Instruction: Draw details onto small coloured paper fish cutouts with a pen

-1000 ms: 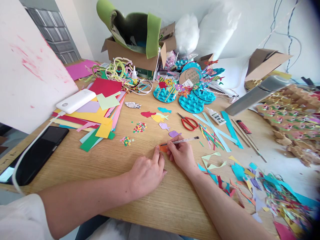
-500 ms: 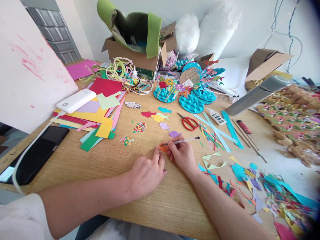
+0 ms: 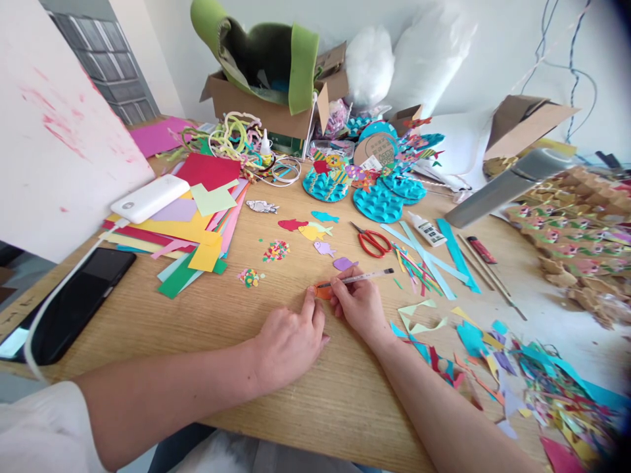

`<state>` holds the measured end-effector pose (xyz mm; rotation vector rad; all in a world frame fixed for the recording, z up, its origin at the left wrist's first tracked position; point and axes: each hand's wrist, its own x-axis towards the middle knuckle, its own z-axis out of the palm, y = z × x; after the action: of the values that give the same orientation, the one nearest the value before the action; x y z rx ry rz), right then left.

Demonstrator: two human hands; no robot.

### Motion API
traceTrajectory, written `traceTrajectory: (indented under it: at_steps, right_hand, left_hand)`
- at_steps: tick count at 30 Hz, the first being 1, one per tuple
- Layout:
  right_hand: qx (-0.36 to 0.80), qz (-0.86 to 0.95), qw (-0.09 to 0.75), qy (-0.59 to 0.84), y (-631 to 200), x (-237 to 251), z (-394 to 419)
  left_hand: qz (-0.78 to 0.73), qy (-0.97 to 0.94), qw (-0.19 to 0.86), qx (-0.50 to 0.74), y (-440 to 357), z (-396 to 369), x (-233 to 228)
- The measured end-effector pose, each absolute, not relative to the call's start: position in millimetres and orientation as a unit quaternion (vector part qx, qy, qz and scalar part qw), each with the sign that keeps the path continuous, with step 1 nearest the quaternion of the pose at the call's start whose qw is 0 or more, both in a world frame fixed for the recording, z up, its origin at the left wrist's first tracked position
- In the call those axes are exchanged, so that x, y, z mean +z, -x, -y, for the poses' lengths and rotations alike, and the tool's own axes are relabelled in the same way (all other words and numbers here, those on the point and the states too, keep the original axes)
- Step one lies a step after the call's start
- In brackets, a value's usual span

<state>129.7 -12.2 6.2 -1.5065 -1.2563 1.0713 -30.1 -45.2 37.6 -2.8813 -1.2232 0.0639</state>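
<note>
**Orange cutout under the pen, several fish already cut**

Mid-frame, just below centre: left hand (image 3: 288,341) laid flat-ish on the wooden table (image 3: 207,328), forefinger pressing down the left end of a small orange paper piece (image 3: 323,291). Right hand (image 3: 359,305) closed around a clear pen (image 3: 357,278), tip lowered onto that same orange piece, barrel pointing off to the right. Left hand pinning rather than grasping: fingers loosely curled, nothing enclosed in them.

Judged done so far: a row of finished paper fish (image 3: 308,230) above the hands, in red, yellow, blue and purple, plus a purple shape (image 3: 344,264) lying just above the pen. Further up, blue wavy discs (image 3: 377,200) already dressed with coloured fish. Two little heaps of confetti dots (image 3: 276,250) left of centre, apparently prepared as trim.

Judged still open: the orange piece apparently only being marked or outlined, not decorated, not mounted; whether cut to its final shape, impossible to tell, being mostly hidden by the fingers. Red scissors (image 3: 372,242) lying idle above and right of the hands, glue bottle (image 3: 426,230) beside them, neither touched.

Elsewhere: stack of coloured paper sheets (image 3: 192,230) at left with a white power bank (image 3: 150,198) on top, black phone (image 3: 79,302) at the lower left edge, paper offcuts (image 3: 517,374) strewn across the lower right, a cardboard box (image 3: 261,108) with green foam at upper centre.
</note>
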Motion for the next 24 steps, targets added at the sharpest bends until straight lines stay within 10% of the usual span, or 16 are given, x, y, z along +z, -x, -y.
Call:
traceTrajectory:
  at_steps: [24]
  right_hand:
    - [0.428,0.497,0.44,0.614,-128.9,5.8,11.6]
  left_hand:
    - [0.389,0.921,0.014,0.011,30.5,45.5,36.0]
